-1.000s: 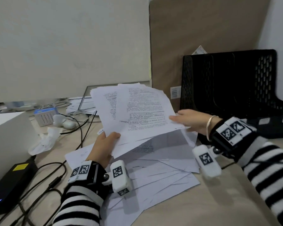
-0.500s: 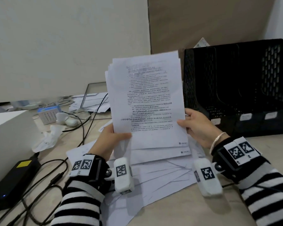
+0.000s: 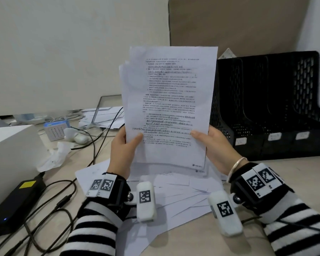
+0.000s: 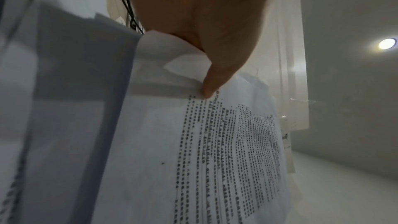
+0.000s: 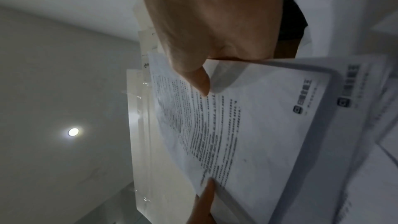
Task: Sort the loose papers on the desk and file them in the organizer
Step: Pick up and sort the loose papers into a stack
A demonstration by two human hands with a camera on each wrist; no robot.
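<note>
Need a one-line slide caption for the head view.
Both hands hold a printed paper stack upright beside the black organizer.

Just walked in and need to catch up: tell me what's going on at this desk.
A person is sorting papers. Both hands hold a stack of printed sheets upright above the desk, the left hand pinching its left edge and the right hand its right edge, thumbs on the front page. More loose papers lie spread on the desk beneath. The black organizer stands to the right; nothing visibly filed in it from this angle.
</note>
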